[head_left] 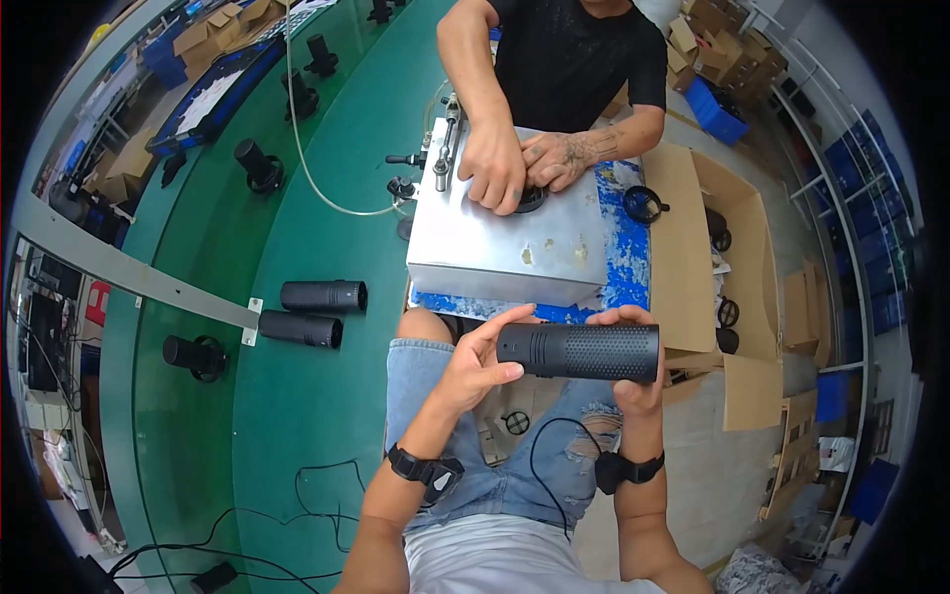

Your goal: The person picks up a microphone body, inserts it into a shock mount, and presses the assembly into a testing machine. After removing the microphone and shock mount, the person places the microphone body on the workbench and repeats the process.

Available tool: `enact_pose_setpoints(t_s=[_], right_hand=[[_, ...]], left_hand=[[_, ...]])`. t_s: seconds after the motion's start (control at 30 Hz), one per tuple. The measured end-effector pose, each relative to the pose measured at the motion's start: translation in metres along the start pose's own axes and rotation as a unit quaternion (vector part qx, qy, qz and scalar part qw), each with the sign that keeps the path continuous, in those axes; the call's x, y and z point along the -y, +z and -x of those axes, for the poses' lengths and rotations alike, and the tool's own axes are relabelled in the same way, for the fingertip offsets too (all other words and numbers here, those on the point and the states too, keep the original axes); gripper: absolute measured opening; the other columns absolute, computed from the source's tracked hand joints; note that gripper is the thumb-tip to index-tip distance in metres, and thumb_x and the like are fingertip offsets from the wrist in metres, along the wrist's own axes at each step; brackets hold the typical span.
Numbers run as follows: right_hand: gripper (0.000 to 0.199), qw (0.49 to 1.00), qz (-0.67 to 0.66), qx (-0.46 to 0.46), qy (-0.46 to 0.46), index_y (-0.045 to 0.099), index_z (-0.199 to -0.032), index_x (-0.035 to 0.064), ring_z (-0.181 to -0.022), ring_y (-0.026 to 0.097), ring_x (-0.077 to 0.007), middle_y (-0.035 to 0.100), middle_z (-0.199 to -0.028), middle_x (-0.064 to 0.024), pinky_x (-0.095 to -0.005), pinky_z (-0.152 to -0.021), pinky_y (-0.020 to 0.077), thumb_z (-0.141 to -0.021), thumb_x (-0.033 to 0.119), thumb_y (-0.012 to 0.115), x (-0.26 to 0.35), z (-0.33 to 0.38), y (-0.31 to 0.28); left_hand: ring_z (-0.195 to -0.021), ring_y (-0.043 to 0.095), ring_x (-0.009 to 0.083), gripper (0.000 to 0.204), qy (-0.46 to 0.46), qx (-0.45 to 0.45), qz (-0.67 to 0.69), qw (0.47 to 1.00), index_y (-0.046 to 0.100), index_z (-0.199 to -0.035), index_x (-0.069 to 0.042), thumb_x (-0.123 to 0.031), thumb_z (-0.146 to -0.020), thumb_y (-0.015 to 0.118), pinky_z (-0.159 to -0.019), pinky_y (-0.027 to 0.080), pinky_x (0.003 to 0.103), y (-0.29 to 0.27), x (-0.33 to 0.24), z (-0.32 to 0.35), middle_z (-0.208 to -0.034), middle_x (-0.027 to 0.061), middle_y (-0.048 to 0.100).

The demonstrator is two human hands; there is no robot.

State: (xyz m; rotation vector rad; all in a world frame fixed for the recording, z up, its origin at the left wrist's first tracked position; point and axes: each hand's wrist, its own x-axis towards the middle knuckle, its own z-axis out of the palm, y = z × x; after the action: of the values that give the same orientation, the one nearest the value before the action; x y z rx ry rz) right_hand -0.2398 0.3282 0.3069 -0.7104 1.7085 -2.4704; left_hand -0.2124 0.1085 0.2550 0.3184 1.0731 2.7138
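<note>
A black cylindrical housing (584,352) with a perforated mesh section lies level across both my hands, above my lap. My left hand (477,358) grips its smooth left end, thumb in front and fingers behind. At the mesh end my right hand (638,391) holds it from behind and below, partly hidden by it. Beyond it stands a silver metal box (505,267) with a pneumatic cylinder (447,148) on its left side. A co-worker's two hands press on a black round part (531,200) on top of that box.
Two similar black cylinders (324,296) lie on the green bench (297,416) to my left. Several black cylinders on ring bases stand farther along the line, one a black stand (259,165). A black ring (644,205) rests beside an open cardboard box (747,247) holding black parts.
</note>
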Motion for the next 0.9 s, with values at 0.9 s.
enact_pose_setpoints(t_s=[0.9], right_hand=[[0.031, 0.982, 0.185, -0.015, -0.016, 0.054, -0.11, 0.0, -0.1, 0.058, -0.0182, 0.062, -0.103, -0.0089, -0.0329, -0.094, 0.0428, -0.083, 0.007, 0.067, -0.082, -0.25, -0.008]], left_hand=[[-0.092, 0.061, 0.0161, 0.049, -0.162, -0.017, -0.01, 0.987, 0.035, -0.138, -0.007, -0.029, -0.097, 0.048, -0.08, 0.048, 0.028, -0.061, 0.038, -0.03, -0.109, 0.0123, 0.061]])
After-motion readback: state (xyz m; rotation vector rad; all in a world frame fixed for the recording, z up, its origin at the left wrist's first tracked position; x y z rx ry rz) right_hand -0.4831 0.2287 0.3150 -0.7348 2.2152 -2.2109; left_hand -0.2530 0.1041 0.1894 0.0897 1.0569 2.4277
